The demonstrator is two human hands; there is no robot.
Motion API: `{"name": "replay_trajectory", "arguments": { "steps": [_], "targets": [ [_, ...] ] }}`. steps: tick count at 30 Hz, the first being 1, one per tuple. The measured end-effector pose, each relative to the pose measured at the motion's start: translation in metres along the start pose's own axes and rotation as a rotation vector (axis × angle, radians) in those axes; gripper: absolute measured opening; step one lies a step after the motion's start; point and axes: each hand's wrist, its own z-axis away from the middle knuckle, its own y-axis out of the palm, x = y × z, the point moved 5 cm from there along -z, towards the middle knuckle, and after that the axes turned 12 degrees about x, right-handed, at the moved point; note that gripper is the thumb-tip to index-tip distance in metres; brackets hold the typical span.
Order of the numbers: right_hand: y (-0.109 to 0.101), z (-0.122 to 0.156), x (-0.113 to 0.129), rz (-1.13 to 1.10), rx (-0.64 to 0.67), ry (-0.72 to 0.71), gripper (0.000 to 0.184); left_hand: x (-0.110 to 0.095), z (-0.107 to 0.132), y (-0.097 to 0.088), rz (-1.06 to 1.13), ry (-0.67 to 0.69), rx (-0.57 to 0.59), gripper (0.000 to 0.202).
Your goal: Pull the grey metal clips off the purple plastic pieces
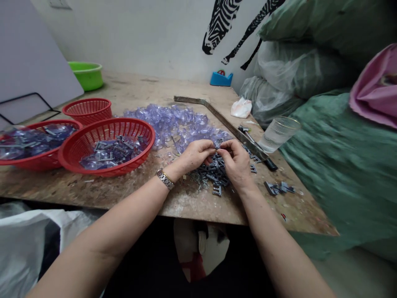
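Observation:
My left hand [198,156] and my right hand [234,162] meet fingertip to fingertip at the middle of the table. Both are closed in a pinch, and whatever sits between the fingertips is too small and hidden to name. Right below them lies a heap of small dark grey plastic parts [217,170], with thin metal pins [198,179] scattered at its left side. Behind my hands spreads a pile of clear, purple-tinted plastic pieces [173,122]. A watch [164,179] is on my left wrist.
Red baskets stand at the left; the nearest basket [107,167] holds clear and grey pieces. A bent metal bar [221,118] lies right of the pile, near a glass [279,134]. More grey parts [279,188] lie near the right edge. Green sacks [335,165] crowd the right side.

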Motion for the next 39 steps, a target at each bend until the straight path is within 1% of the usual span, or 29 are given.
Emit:
{"name": "replay_trajectory", "arguments": {
  "steps": [3,6,10,12,14,15,18,21,23,24,26,29,31,33,39],
  "targets": [
    [0.001,0.0,-0.001,-0.031,-0.01,0.005,0.006,0.0,0.0,0.0,0.019,0.007,-0.003,0.021],
    [-0.001,0.0,-0.001,-0.096,-0.057,-0.019,0.01,-0.001,-0.001,0.003,0.078,0.012,-0.036,0.02],
    [-0.004,0.0,-0.006,-0.208,-0.131,-0.037,0.028,-0.006,0.0,0.005,0.276,0.026,-0.09,0.014],
    [-0.006,0.0,-0.012,-0.234,-0.154,-0.003,0.032,-0.01,0.001,-0.001,0.398,0.054,-0.16,0.013],
    [-0.008,-0.001,-0.017,-0.208,-0.162,0.03,0.029,-0.014,0.006,-0.014,0.469,0.089,-0.274,0.015],
    [-0.008,-0.001,-0.018,-0.171,-0.155,0.04,0.026,-0.016,0.009,-0.024,0.48,0.109,-0.352,0.015],
    [-0.005,-0.002,-0.016,-0.028,-0.084,0.028,0.013,-0.021,0.023,-0.061,0.502,0.201,-0.622,0.012],
    [-0.001,-0.002,-0.012,0.077,-0.009,-0.007,0.011,-0.022,0.041,-0.097,0.63,0.405,-0.853,0.01],
    [0.002,-0.002,-0.011,0.141,0.023,-0.013,0.011,-0.021,0.05,-0.112,0.7,0.518,-0.926,0.012],
    [0.003,-0.002,-0.011,0.173,0.038,-0.01,0.011,-0.021,0.052,-0.117,0.728,0.548,-0.929,0.014],
    [0.005,-0.002,-0.014,0.225,0.067,-0.001,0.012,-0.023,0.054,-0.119,0.8,0.596,-0.929,0.017],
    [0.008,-0.002,-0.019,0.296,0.117,-0.001,0.012,-0.029,0.051,-0.109,0.852,0.598,-0.88,0.019],
    [0.01,-0.002,-0.023,0.348,0.152,-0.004,0.014,-0.032,0.045,-0.099,0.815,0.548,-0.831,0.019],
    [0.012,-0.002,-0.027,0.394,0.177,0.001,0.018,-0.032,0.039,-0.089,0.744,0.466,-0.771,0.015],
    [0.015,-0.003,-0.03,0.517,0.237,0.076,0.027,-0.021,0.023,-0.064,0.51,0.241,-0.564,0.011]
  ]
}}
